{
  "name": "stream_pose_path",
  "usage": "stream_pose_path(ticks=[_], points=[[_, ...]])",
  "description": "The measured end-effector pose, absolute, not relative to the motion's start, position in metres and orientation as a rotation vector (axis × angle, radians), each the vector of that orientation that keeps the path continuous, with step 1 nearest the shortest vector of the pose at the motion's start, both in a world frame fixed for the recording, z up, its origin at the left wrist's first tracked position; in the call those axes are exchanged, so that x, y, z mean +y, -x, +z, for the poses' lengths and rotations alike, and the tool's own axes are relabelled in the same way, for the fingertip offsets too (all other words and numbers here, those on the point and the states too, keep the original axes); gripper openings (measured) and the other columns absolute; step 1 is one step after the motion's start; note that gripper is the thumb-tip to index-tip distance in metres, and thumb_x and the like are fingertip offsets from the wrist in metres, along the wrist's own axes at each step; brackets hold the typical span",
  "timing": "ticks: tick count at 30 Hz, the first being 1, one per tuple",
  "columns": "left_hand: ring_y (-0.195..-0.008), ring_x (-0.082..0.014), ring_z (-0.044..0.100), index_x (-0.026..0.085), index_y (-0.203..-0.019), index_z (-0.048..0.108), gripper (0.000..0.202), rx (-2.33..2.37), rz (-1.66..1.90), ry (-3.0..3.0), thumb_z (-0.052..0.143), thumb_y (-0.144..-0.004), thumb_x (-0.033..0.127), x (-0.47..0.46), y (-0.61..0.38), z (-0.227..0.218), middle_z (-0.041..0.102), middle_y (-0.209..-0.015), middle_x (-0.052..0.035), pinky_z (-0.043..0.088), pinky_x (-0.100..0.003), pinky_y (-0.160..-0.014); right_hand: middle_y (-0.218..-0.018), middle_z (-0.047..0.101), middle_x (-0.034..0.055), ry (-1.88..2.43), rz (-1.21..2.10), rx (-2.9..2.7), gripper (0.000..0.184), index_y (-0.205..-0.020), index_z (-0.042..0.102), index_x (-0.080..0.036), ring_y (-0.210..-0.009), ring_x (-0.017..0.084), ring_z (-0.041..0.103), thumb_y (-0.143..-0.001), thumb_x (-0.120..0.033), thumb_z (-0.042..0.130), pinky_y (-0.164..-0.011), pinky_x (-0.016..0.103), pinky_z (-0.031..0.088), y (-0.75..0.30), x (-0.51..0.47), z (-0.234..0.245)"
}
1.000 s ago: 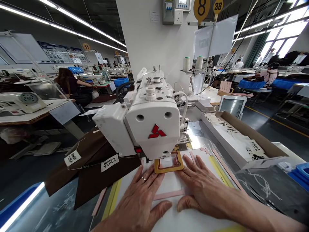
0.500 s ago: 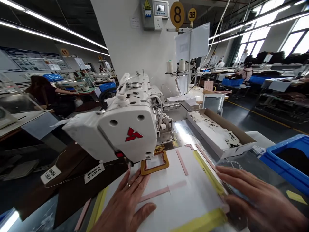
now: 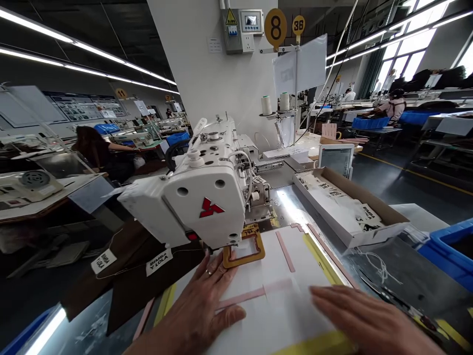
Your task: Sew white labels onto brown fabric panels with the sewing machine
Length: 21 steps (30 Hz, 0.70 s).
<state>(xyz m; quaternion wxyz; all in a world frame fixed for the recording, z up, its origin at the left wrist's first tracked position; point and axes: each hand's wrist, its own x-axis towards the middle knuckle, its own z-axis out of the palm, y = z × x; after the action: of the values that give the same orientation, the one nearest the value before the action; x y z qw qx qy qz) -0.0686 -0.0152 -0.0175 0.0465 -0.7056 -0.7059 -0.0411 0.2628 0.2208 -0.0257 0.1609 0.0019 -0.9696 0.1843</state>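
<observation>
My left hand lies flat on a white sheet edged with yellow tape and marked with pink strips. Its fingertips reach the left side of a yellow-brown clamp frame under the head of a white sewing machine. Slightly blurred, my right hand is over the right part of the sheet with fingers stretched out and nothing visible in them; whether it touches the sheet I cannot tell. Left of the machine, dark brown fabric pieces carry white labels joined by thread.
To the right stands an open cardboard box of printed labels. Scissors and loose white thread lie on the table beside my right hand. A blue crate is farther right. Thread cones stand behind the machine.
My right hand has moved left from the sheet's right edge to over the sheet, uncovering the scissors. My left hand stays flat. The whole view has shifted a little.
</observation>
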Motion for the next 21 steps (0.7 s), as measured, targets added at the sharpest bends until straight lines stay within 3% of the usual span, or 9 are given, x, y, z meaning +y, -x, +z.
stream_pose_path(ticks=[1,3,6,8,12,15,21], points=[[-0.157,-0.0364,0.035,0.034,-0.171,-0.001,0.099,-2.194,-0.107,2.163,0.063,-0.102,0.064,-0.014,0.071,-0.02,0.027,-0.172,-0.0069,0.033,-0.055,-0.129,-0.163,0.047,0.0059,-0.21,0.555,-2.837,0.083,-0.173,0.018,-0.034,-0.141,0.033,0.058,-0.105,-0.056,0.06,-0.118,0.048,0.05,-0.237,0.211,-0.025],[-0.159,-0.0364,0.03,0.033,-0.171,0.004,0.095,-2.246,-0.083,2.186,0.061,-0.103,0.065,-0.013,0.073,-0.024,0.025,-0.174,-0.007,0.027,-0.057,-0.131,-0.165,0.042,0.0107,-0.302,0.563,-2.813,0.079,-0.173,0.019,-0.027,-0.148,0.032,0.05,-0.108,-0.052,0.056,-0.124,0.05,0.041,-0.191,0.197,-0.022],[-0.161,-0.0335,0.028,0.032,-0.172,0.005,0.091,-2.252,-0.135,2.212,0.057,-0.105,0.065,-0.013,0.073,-0.028,0.027,-0.174,-0.0068,0.018,-0.057,-0.134,-0.167,0.036,0.0211,-0.389,0.609,-2.934,0.099,-0.17,0.028,-0.01,-0.157,0.036,0.034,-0.099,-0.07,0.062,-0.128,0.056,0.027,-0.146,0.188,-0.018],[-0.16,-0.0317,0.03,0.033,-0.172,0.006,0.088,-2.248,-0.201,2.209,0.056,-0.106,0.062,-0.013,0.071,-0.028,0.031,-0.173,-0.0054,0.018,-0.056,-0.135,-0.167,0.035,0.0238,-0.394,0.603,-2.961,0.106,-0.168,0.03,-0.006,-0.159,0.035,0.029,-0.096,-0.079,0.057,-0.13,0.055,0.021,-0.132,0.186,-0.019],[-0.159,-0.0306,0.034,0.038,-0.171,0.017,0.079,-2.277,-0.282,2.214,0.057,-0.106,0.06,-0.014,0.069,-0.026,0.038,-0.17,-0.0007,0.023,-0.056,-0.134,-0.17,0.031,0.023,-0.412,0.525,-2.919,0.11,-0.171,0.02,-0.005,-0.162,0.032,0.022,-0.097,-0.081,0.052,-0.132,0.049,0.017,-0.122,0.184,-0.03],[-0.159,-0.03,0.035,0.037,-0.169,0.023,0.077,-2.29,-0.308,2.21,0.058,-0.106,0.06,-0.013,0.068,-0.026,0.04,-0.169,-0.0002,0.021,-0.057,-0.135,-0.171,0.029,0.0222,-0.421,0.446,-2.855,0.115,-0.172,0.005,-0.007,-0.162,0.034,0.019,-0.097,-0.076,0.058,-0.131,0.054,0.015,-0.118,0.182,-0.045],[-0.155,-0.0332,0.042,0.035,-0.172,0.008,0.087,-2.26,-0.361,2.178,0.059,-0.105,0.06,-0.01,0.062,-0.02,0.042,-0.168,-0.0032,0.024,-0.058,-0.133,-0.169,0.035,0.0257,-0.353,0.458,-2.826,0.125,-0.172,-0.003,-0.006,-0.161,0.042,0.022,-0.093,-0.074,0.067,-0.129,0.066,0.012,-0.111,0.184,-0.063]])
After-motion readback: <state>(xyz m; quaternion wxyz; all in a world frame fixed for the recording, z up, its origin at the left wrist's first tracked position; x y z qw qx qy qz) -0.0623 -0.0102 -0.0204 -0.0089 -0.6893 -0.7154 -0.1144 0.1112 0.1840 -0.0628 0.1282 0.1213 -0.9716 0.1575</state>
